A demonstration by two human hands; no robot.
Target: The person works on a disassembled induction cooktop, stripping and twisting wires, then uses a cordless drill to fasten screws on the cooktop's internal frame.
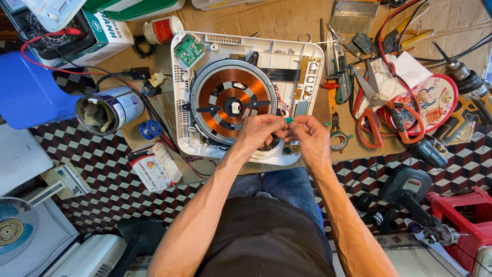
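An opened induction cooker (246,95) lies on a cardboard sheet, its white shell holding a copper coil (233,97) and a small green circuit board (188,50). My left hand (260,132) and my right hand (311,138) meet over the cooker's front right corner. Together they pinch a small green part (289,120) between the fingertips, next to thin red wires. The fingers hide what lies under them.
Red-handled scissors (382,110), pliers, screwdrivers and a tape roll (338,140) lie to the right. A power drill (469,87) is at far right, a tin can (110,109) and a small box (154,165) to the left. A multimeter sits at top left.
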